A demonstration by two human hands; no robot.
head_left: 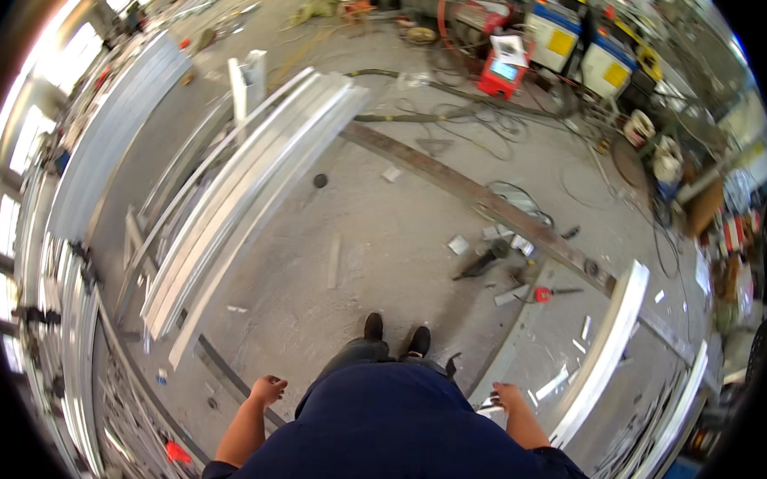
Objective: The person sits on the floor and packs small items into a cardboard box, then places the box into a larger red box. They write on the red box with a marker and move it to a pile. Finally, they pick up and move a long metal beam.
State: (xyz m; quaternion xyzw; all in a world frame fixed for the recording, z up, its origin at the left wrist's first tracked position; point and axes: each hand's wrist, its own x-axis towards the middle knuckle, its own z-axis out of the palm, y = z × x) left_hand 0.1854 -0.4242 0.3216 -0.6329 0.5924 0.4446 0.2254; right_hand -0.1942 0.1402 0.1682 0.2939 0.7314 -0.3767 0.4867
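My left hand [268, 390] hangs beside my body with its fingers loosely apart and nothing in them. Nearest to it is a dark metal bar [224, 369] of the frame below. On the other side, my right hand [506, 396] is also empty, its fingers slightly bent and apart. It hangs above the near end of a flat grey bar [516, 339]. To its right lies a long white metal profile [605, 356]. A stack of long silver-white profiles [240, 199] rests on supports to the front left.
A brown steel beam [454, 183] crosses the floor ahead. Near it lie a dark power tool [484, 259], a red-handled tool [545, 294] and offcuts [553, 382]. Cables [483, 115] trail toward a red machine [500, 76] and white-and-blue machines [553, 35]. Silver panels [118, 134] stand far left.
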